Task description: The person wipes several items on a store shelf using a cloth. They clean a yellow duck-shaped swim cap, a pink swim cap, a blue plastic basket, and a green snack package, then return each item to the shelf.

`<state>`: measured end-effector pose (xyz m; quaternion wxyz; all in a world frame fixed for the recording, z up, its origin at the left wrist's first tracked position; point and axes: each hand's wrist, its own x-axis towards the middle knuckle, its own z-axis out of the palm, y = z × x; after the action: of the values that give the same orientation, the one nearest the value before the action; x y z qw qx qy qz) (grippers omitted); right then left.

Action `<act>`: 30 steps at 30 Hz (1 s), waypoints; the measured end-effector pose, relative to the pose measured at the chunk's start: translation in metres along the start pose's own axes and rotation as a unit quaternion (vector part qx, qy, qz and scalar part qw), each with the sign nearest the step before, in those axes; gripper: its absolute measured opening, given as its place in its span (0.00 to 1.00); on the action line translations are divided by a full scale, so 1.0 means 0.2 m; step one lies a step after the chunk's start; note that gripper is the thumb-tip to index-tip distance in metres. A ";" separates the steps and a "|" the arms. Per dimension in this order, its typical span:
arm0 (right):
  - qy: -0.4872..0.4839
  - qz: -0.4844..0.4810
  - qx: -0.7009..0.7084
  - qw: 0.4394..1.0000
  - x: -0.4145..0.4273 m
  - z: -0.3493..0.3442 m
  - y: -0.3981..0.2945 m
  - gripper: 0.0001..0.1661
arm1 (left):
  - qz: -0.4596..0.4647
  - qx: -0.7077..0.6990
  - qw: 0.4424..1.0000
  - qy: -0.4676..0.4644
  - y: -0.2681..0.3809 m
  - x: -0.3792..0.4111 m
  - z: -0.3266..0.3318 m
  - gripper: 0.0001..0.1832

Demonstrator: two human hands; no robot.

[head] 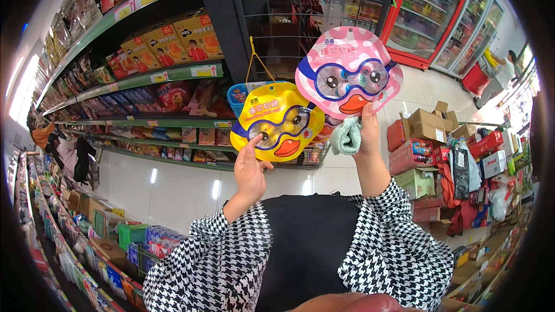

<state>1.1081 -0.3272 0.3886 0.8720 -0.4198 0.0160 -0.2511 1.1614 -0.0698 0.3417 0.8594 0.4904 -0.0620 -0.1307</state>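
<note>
My left hand is at the lower left edge of a yellow duck-face candy bag, fingers over its front and a thumb by its bottom edge. A pink duck-face candy bag is in my right hand, gripped at its lower edge. A folded pale green cloth is also in the right hand, below the pink bag. The bags' corners overlap. Both have clear windows shaped like blue goggles, with round sweets behind them. A blue plastic basket hangs behind the yellow bag.
Green-edged shelves with packaged food stand at left. A black wire rack is ahead. Red-framed drink coolers stand at the upper right, with a person near them. Cardboard boxes are piled at right; another person is at far left.
</note>
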 end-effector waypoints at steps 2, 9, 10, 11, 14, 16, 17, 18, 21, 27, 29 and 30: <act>-0.023 0.012 0.021 0.999 0.05 -0.03 0.04 0.25 | 0.002 0.002 1.000 0.019 -0.01 -0.01 -0.01 0.23; -0.005 0.027 0.025 0.999 0.16 0.00 0.12 0.33 | 0.000 0.001 0.998 0.057 -0.02 -0.03 -0.02 0.23; 0.006 0.027 0.031 0.999 0.17 0.00 0.13 0.30 | -0.001 0.000 0.998 0.060 -0.02 -0.03 -0.02 0.23; 0.018 0.027 0.038 0.999 0.17 0.01 0.14 0.28 | -0.002 -0.001 0.998 0.062 -0.02 -0.03 -0.02 0.23; 0.037 0.026 0.047 0.998 0.18 0.03 0.15 0.25 | -0.004 -0.008 0.998 0.068 -0.02 -0.03 -0.02 0.22; 0.035 0.026 0.052 0.998 0.19 0.05 0.14 0.25 | -0.006 -0.013 0.997 0.072 -0.03 -0.01 -0.03 0.22; 0.027 0.027 0.056 0.998 0.19 0.06 0.13 0.26 | -0.007 -0.016 0.997 0.076 -0.04 0.00 -0.02 0.22; 0.020 0.029 0.060 0.998 0.20 0.06 0.12 0.26 | -0.008 -0.018 0.997 0.080 -0.04 0.00 -0.02 0.23; 0.003 0.033 0.047 0.998 0.20 0.04 0.12 0.26 | -0.021 -0.019 0.997 0.076 -0.04 0.01 0.00 0.23; 0.027 0.037 0.038 0.998 0.20 0.06 0.11 0.26 | -0.035 -0.017 0.997 0.069 -0.06 0.03 -0.02 0.22; 0.027 0.042 0.037 0.998 0.20 0.04 0.12 0.26 | -0.035 -0.020 0.996 0.073 -0.06 0.03 -0.01 0.22; 0.027 0.044 0.037 0.998 0.20 0.04 0.12 0.26 | -0.036 -0.022 0.996 0.075 -0.06 0.03 -0.01 0.22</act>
<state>1.1553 -0.3268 0.3828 0.8963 -0.3792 0.0489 -0.2245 1.1664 -0.0758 0.3311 0.8668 0.4819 0.0230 -0.1260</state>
